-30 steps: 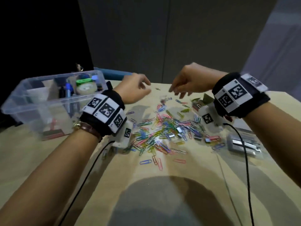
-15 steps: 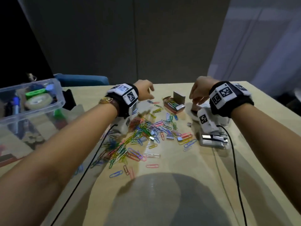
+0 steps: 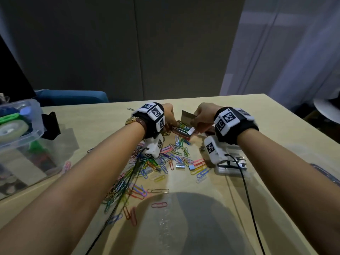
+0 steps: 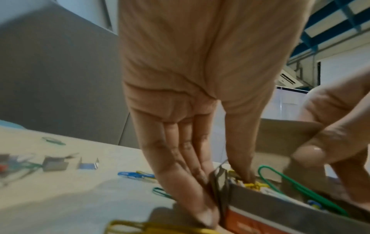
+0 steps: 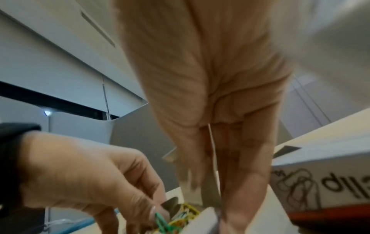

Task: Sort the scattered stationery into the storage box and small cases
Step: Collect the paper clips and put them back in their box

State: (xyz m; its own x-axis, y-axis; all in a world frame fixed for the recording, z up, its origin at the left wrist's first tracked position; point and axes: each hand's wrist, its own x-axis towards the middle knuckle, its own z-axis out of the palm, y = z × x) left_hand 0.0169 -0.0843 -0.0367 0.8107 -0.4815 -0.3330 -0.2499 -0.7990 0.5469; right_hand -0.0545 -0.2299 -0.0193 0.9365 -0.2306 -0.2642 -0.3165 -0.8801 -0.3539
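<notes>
Both of your hands meet at the small cardboard paper-clip box (image 3: 181,128), which sits on the wooden table (image 3: 272,144) at the far edge of the scattered paper clips (image 3: 147,168). Your left hand (image 3: 168,115) grips the box's left end, its straight fingers (image 4: 188,182) flat against the outer wall and the thumb (image 4: 240,150) dipped inside among the yellow clips. Your right hand (image 3: 201,116) pinches the upright cardboard flap (image 3: 186,115) between thumb and fingers.

Nearest you, loose coloured clips spread from the box back toward your body, with a few blocks of staples (image 3: 180,166) among them. Just right of the box lies a clear case (image 3: 232,163), partly under your right wrist camera. Well left of the box stands the clear plastic storage box (image 3: 27,115), holding a tape roll (image 3: 12,128).

Judging by its thin walls, the box is light and will crush or skid easily, so hold it by its short ends, low down, and keep it level so the clips stay in. The clips are slick, light and tangle together; scoop them in bunches.

Your wrists hide most of the box interior, so how full it is cannot be told. The storage box is cut off at the frame edge.
</notes>
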